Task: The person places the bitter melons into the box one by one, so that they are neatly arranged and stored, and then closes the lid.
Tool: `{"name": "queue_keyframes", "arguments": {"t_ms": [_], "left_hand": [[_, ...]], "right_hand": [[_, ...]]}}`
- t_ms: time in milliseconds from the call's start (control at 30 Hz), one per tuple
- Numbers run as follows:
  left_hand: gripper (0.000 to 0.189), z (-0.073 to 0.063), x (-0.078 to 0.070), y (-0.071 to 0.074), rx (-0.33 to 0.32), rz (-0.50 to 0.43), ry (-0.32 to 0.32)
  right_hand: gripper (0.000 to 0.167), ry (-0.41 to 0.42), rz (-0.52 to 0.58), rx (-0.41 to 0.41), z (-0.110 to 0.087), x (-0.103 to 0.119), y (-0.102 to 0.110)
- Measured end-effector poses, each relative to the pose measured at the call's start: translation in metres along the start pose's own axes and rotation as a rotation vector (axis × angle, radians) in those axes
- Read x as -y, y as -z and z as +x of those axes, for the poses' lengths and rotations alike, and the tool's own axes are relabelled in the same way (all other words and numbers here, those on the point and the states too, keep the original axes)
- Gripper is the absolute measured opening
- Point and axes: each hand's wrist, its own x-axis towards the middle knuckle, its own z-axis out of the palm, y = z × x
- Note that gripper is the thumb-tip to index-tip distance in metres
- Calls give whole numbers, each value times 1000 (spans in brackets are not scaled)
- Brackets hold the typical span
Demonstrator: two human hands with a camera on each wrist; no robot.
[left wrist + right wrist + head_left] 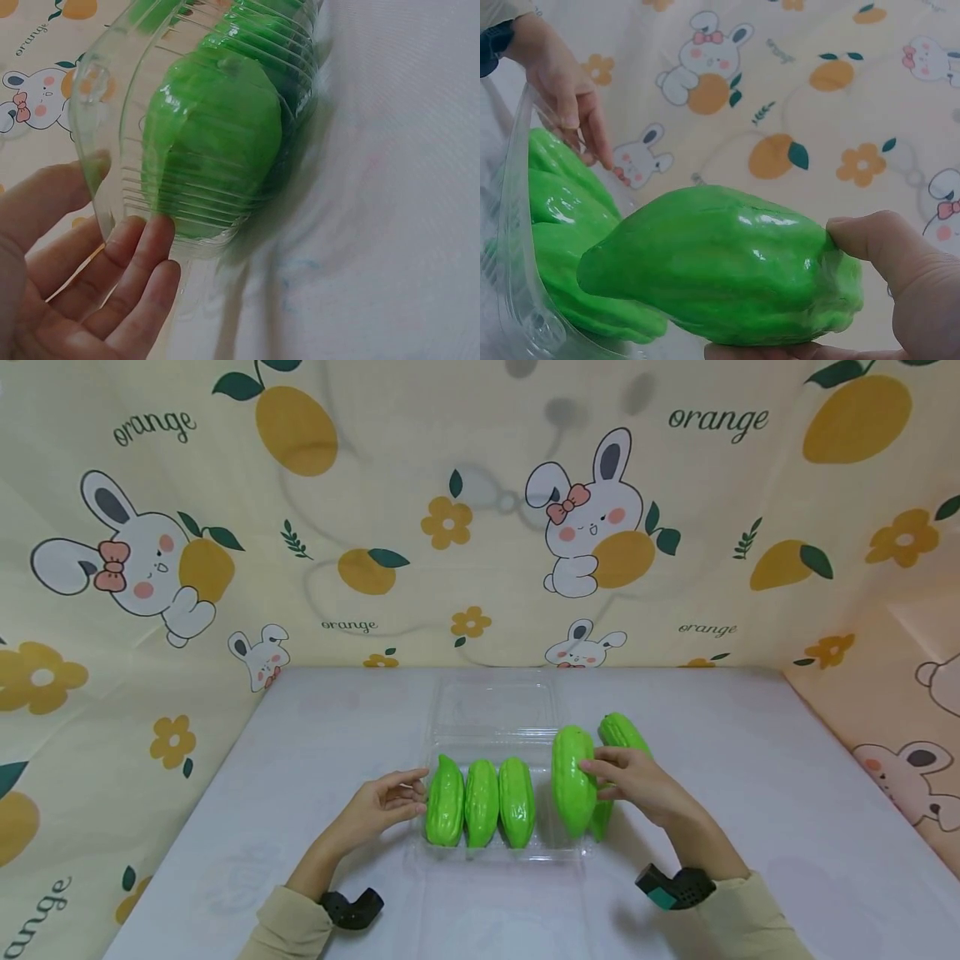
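Note:
My right hand [633, 781] grips a glossy green, ridged gourd [573, 785], held over the right end of a clear plastic box [543, 814]. In the right wrist view the thumb [881, 232] lies on its near end, with fingers beneath and its tapered end towards the box. Three similar gourds [482, 803] lie side by side in the box. At the box's left edge, my left hand [390, 797] holds the rim. The left wrist view shows its fingertips [157, 232] against the ribbed side wall, close to the end of a gourd [214, 142].
The box's clear lid [495, 706] lies folded back behind it. Another green gourd [621, 727] lies right of the box, partly hidden by my right hand, and a green end [602, 820] shows below that hand. A printed cloth [510, 568] stands behind the white table [712, 735].

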Motion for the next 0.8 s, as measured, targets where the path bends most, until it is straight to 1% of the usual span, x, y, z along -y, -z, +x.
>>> {"name": "queue_keyframes", "arguments": {"t_ms": [233,533,800], "left_hand": [[60,0,0,0,-2,-2,-1],[58,-1,0,0,-2,29,-20],[58,-1,0,1,-2,28,-16]], "right_hand": [[62,7,-24,8,1,3,-4],[67,-4,-53,8,3,3,-8],[62,6,-70,-3,5,4,-11]]}}
